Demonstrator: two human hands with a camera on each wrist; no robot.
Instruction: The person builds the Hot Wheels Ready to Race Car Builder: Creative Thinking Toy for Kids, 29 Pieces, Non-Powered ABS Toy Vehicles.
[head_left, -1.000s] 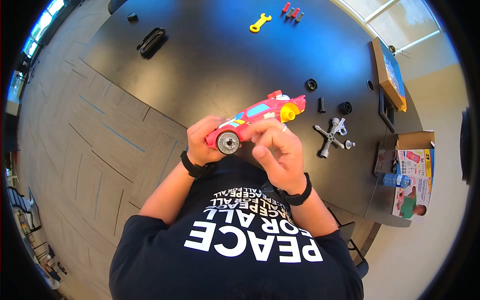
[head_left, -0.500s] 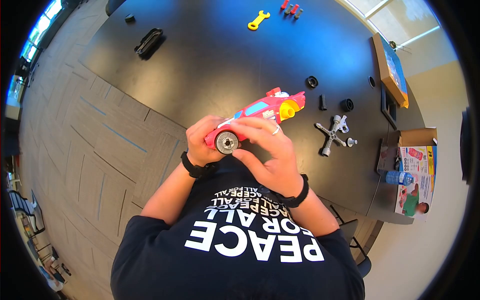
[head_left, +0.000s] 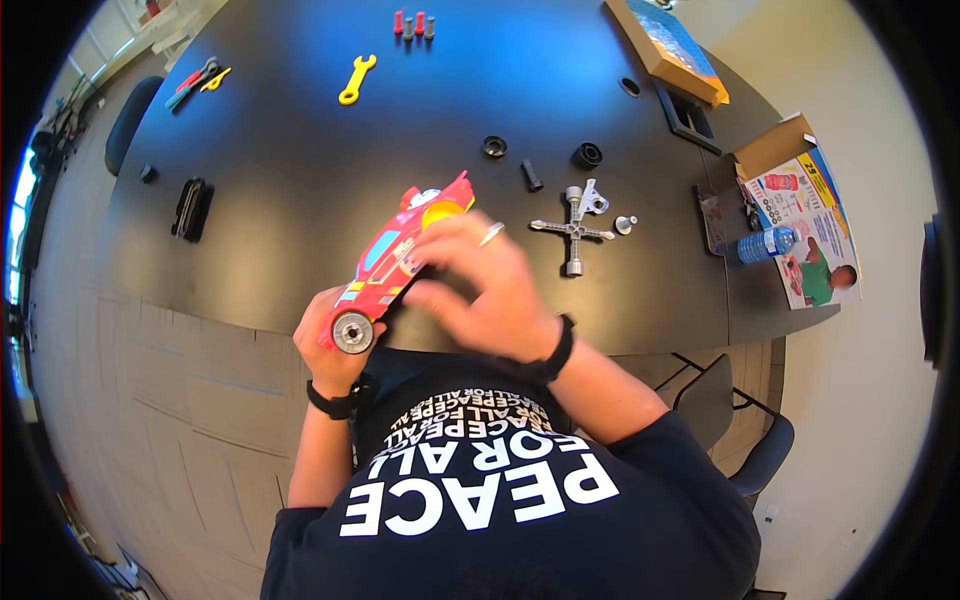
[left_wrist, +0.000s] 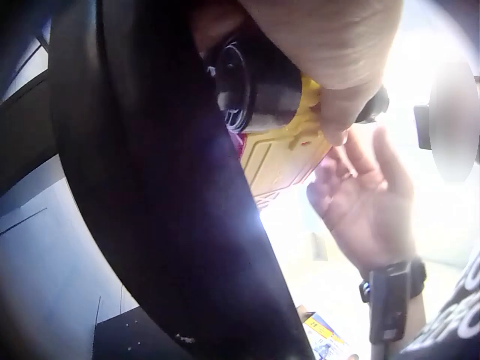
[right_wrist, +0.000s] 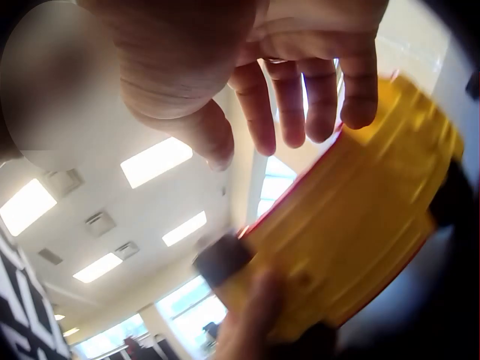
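Note:
A red toy car [head_left: 385, 258] with blue windows is held up in front of the shirt, over the near table edge. My left hand [head_left: 322, 345] grips its front end, beside a grey-hubbed wheel [head_left: 352, 332]. Spread along the car's side toward its yellow rear, my right hand [head_left: 485, 290] has extended fingers and is blurred. In the left wrist view, the left thumb lies against the yellow underside [left_wrist: 279, 157] near a black wheel [left_wrist: 262, 90]. The right wrist view shows the right fingers [right_wrist: 291, 105] loosely straight at the car's edge.
Right of the car lie a grey cross-shaped tool [head_left: 574, 231], a black wheel [head_left: 588, 155], a black ring-like part [head_left: 495, 147] and a black peg [head_left: 531, 176]. A yellow wrench [head_left: 357, 80] lies farther back. A water bottle [head_left: 768, 245] is beside a printed box [head_left: 815, 230].
The head view has swung to the right, so table items appear farther left. My right hand has moved from the front wheel toward the car's rear; the left keeps its grip.

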